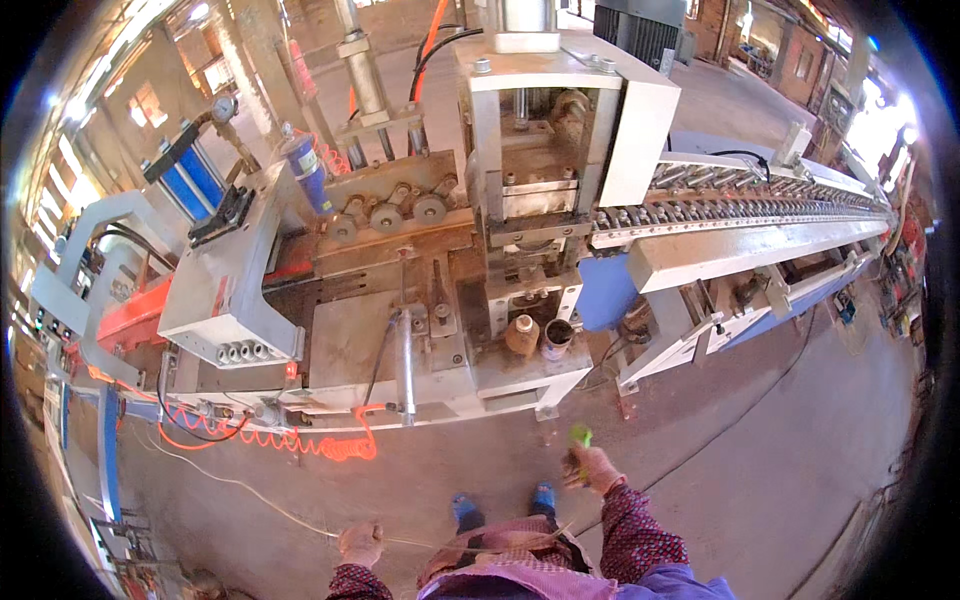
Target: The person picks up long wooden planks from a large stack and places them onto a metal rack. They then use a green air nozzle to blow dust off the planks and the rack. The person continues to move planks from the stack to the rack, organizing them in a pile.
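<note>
My left hand (361, 543) is low in the view, left of my feet, its fingers curled closed. A thin pale cord (255, 490) reaches it from the left and shows again on its other side, running across in front of my body. Farther to the right, my right hand (592, 470) is raised above the floor, closed around a small bright green object (581, 435). Only the top of that object sticks out of the fist, so its kind cannot be told. Both hands are apart from the grey machine (440, 385) before me.
A brown bottle (521, 335) and a dark open cup (556, 340) stand on the machine's corner. An orange coiled hose (340, 447) hangs along its front edge. A long roller conveyor (750, 213) extends right. A dark cable (740, 420) crosses the floor.
</note>
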A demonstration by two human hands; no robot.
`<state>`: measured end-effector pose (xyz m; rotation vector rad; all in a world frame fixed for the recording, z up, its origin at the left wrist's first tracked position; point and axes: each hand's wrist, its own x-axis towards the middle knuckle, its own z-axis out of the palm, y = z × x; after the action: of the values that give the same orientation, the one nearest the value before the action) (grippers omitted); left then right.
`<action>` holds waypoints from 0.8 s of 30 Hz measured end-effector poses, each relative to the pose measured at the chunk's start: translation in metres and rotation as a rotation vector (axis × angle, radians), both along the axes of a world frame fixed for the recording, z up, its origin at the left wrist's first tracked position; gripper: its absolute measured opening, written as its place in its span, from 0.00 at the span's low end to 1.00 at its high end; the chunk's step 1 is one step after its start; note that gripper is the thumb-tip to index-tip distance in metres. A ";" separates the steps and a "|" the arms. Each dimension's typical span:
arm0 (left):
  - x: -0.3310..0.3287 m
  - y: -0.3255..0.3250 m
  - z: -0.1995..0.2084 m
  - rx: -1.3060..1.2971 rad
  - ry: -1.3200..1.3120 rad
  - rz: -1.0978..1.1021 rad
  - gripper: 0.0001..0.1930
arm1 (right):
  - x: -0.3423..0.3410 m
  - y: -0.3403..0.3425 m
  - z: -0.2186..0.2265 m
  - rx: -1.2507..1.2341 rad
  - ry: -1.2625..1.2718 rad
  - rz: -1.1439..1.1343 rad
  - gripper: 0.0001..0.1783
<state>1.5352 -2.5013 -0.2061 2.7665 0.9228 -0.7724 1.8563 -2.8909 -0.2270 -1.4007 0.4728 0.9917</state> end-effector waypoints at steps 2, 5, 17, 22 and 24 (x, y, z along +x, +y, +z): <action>-0.017 0.010 -0.004 0.027 0.027 -0.011 0.18 | -0.016 0.026 -0.004 -0.034 -0.027 0.068 0.28; -0.030 0.026 -0.003 0.074 0.138 0.088 0.17 | -0.008 0.067 -0.006 0.026 -0.062 0.156 0.28; -0.012 -0.011 -0.001 -0.046 -0.078 0.047 0.15 | 0.103 0.203 0.077 -0.873 -0.974 0.761 0.30; 0.003 -0.021 -0.001 -0.029 -0.132 0.026 0.12 | 0.129 0.231 0.071 -1.105 -1.114 0.961 0.22; 0.005 -0.018 0.006 -0.045 -0.213 0.040 0.11 | 0.123 0.246 0.066 -1.591 -1.574 0.961 0.15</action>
<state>1.5401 -2.5198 -0.2000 2.7160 0.9037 -0.4740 1.9796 -2.6454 -0.1610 -3.3659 -0.9759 -0.4126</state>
